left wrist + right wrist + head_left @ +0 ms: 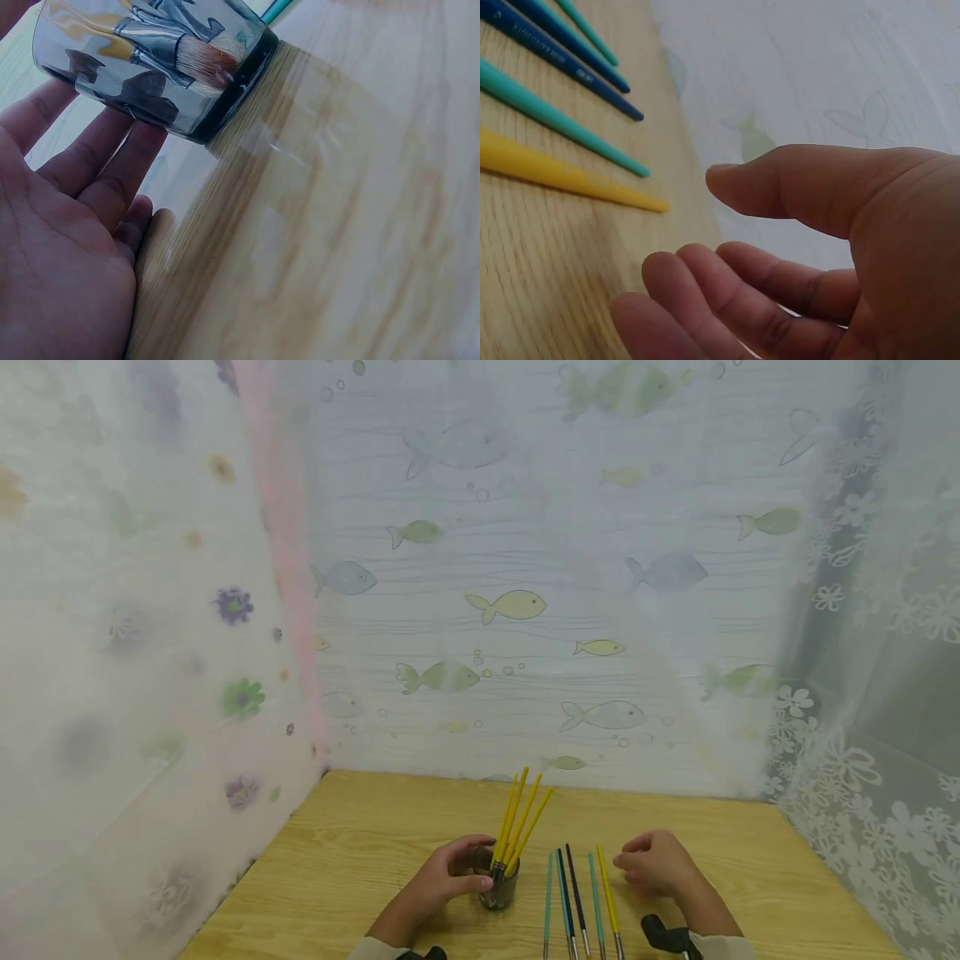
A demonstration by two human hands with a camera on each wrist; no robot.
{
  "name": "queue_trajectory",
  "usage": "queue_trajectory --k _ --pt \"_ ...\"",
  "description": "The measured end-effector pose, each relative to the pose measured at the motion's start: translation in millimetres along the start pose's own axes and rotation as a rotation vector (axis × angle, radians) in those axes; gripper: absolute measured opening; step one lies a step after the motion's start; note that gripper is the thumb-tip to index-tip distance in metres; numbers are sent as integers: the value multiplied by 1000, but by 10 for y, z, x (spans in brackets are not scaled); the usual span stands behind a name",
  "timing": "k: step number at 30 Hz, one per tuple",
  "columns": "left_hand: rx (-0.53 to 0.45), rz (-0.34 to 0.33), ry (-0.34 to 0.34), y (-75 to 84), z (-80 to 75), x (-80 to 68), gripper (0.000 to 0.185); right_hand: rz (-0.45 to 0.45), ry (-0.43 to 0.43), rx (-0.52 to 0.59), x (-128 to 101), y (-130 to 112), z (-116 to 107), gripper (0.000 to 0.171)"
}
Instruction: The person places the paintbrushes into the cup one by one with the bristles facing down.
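Observation:
My left hand [438, 881] holds a clear, dark-tinted glass [498, 896], its thumb in front and fingers curled round the far side. Several yellow paintbrushes [517, 823] lean in the glass, handles up. Their pale and reddish bristles [210, 66] show through its wall near the bottom in the left wrist view. My right hand [660, 864] hovers to the right of the loose brushes, fingers relaxed and nothing between them. Nearest to it lies a yellow brush [570, 176], with a teal brush [562, 124] beside it.
Several teal and dark blue brushes [576, 897] lie in a row on the wooden table [405, 810], between glass and right hand, handle tips pointing away from me. A fish-print curtain [525, 552] hangs behind the table, with flowered sheets [150, 710] at both sides.

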State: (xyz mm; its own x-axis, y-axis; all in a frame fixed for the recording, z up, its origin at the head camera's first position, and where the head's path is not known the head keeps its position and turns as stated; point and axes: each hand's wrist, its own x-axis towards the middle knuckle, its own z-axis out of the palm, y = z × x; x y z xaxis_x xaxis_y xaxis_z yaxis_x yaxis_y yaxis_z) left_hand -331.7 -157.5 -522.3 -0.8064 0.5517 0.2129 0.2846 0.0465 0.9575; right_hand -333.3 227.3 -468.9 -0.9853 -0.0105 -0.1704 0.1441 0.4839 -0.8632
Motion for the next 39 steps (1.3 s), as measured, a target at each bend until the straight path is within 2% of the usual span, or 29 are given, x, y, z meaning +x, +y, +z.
queue_trajectory --k 9,22,39 --pt "-22 -5 -16 7 -2 -10 55 25 -22 -80 13 82 53 39" --pt "-43 -32 -7 -4 -2 -5 53 -40 -48 -153 -25 11 250 25" --pt "-53 -34 -12 37 6 -17 55 -47 -41 -175 -38 -9 322 22"
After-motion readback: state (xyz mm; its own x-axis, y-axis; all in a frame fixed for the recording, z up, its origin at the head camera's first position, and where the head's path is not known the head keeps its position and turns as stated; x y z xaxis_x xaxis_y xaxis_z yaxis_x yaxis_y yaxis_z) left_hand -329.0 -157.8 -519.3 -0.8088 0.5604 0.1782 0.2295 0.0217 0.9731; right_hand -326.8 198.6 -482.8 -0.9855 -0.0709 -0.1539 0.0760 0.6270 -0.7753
